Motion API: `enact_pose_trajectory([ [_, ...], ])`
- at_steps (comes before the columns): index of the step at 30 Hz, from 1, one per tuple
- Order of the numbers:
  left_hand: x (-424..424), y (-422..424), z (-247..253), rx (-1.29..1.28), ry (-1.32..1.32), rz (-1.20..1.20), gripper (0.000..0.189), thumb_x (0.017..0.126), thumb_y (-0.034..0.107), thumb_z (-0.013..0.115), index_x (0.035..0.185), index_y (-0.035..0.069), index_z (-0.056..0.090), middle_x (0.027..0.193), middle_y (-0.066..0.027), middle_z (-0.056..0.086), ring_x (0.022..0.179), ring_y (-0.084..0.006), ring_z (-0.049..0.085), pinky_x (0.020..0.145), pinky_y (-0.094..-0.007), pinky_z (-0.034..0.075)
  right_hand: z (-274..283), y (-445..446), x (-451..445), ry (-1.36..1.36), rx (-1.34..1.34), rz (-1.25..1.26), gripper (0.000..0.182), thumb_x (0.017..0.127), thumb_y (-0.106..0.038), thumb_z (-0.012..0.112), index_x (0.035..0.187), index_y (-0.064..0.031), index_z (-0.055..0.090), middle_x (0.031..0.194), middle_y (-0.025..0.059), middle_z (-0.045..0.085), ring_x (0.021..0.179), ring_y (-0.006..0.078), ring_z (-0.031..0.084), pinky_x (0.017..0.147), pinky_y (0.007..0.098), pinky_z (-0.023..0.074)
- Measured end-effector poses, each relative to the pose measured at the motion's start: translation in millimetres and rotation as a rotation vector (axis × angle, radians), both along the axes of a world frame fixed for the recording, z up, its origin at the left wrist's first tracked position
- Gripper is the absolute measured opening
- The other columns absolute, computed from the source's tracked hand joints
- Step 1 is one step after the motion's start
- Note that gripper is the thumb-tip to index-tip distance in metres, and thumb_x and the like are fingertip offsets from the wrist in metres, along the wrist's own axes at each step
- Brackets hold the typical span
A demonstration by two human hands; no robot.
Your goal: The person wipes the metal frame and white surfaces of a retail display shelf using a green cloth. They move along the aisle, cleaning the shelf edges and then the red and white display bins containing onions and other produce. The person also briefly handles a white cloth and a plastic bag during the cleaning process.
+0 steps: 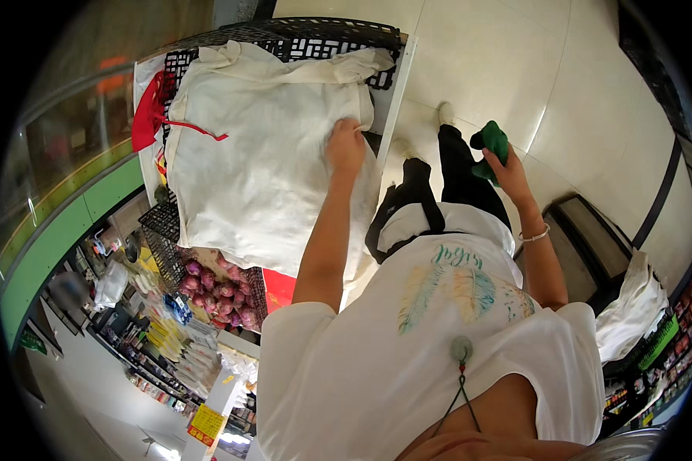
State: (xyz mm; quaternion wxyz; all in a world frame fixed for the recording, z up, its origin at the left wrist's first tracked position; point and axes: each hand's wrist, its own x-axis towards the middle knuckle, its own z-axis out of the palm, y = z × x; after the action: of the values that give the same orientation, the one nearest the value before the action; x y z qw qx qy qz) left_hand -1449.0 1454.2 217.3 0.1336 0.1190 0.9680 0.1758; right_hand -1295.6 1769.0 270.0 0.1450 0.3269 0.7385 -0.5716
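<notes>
A large off-white cloth [254, 155] is draped over a black plastic crate [317, 49], with rumpled folds along its far edge. My left hand [346, 150] is on the right part of this cloth, fingers curled, with a small fold of it pinched near the fingertips. My right hand [506, 170] grips a bunched dark green cloth [492, 144] to the right of my legs, apart from the crate. A red cloth or bag [149, 115] with a red cord lies at the left edge of the off-white cloth.
Red onions [222, 294] fill a crate at the near left, beside a red sheet [278, 289]. A white rail [398, 104] edges the stand. A dark-framed bin or case [579, 248] stands right, near a white cloth bundle [631, 311]. Stocked shelves [677, 346] stand beyond.
</notes>
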Motion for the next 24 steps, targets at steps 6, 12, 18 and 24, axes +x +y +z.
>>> enact_pose_trajectory([
  [6, -2.4, -46.3, 0.5, 1.208, -0.623, 0.845, 0.036, 0.082, 0.010, 0.042, 0.115, 0.006, 0.055, 0.108, -0.0081, 0.059, 0.095, -0.0225, 0.058, 0.082, -0.0378, 0.048, -24.4, 9.5, 3.2, -0.069, 0.008, -0.024, 0.047, 0.089, -0.034, 0.061, 0.120, -0.0004, 0.052, 0.096, 0.0138, 0.065, 0.089, 0.0219, 0.062, 0.081, 0.0321, 0.0469],
  [12, -10.2, -46.8, 39.0, 1.342, -0.811, 0.861, 0.034, 0.083, 0.010, 0.043, 0.115, 0.006, 0.054, 0.111, -0.0064, 0.059, 0.100, -0.0217, 0.058, 0.087, -0.0396, 0.047, -43.2, -13.1, -7.9, 0.097, 0.258, 0.244, 0.051, 0.086, -0.031, 0.064, 0.124, -0.0006, 0.049, 0.113, 0.0196, 0.054, 0.101, 0.0318, 0.057, 0.084, 0.0372, 0.0459],
  [18, -4.0, -22.2, 51.4, 0.154, -0.037, -0.285, 0.027, 0.084, 0.012, 0.058, 0.110, 0.009, 0.060, 0.115, -0.0083, 0.056, 0.110, -0.0270, 0.051, 0.099, -0.0408, 0.038, -16.5, -88.3, -54.4, 0.291, 0.366, 0.340, 0.066, 0.078, -0.012, 0.066, 0.137, -0.0115, 0.038, 0.122, 0.0175, 0.046, 0.104, 0.0364, 0.054, 0.083, 0.0408, 0.0481],
  [24, -0.2, -26.9, 29.9, 0.019, 0.218, -0.448, 0.029, 0.080, 0.013, 0.059, 0.109, 0.009, 0.062, 0.129, -0.0064, 0.050, 0.123, -0.0225, 0.043, 0.106, -0.0395, 0.031, -60.3, -156.7, -56.8, 0.557, 0.709, 0.846, 0.059, 0.077, -0.006, 0.055, 0.131, -0.0281, 0.049, 0.127, 0.0017, 0.046, 0.087, 0.0234, 0.057, 0.076, 0.0355, 0.0494],
])
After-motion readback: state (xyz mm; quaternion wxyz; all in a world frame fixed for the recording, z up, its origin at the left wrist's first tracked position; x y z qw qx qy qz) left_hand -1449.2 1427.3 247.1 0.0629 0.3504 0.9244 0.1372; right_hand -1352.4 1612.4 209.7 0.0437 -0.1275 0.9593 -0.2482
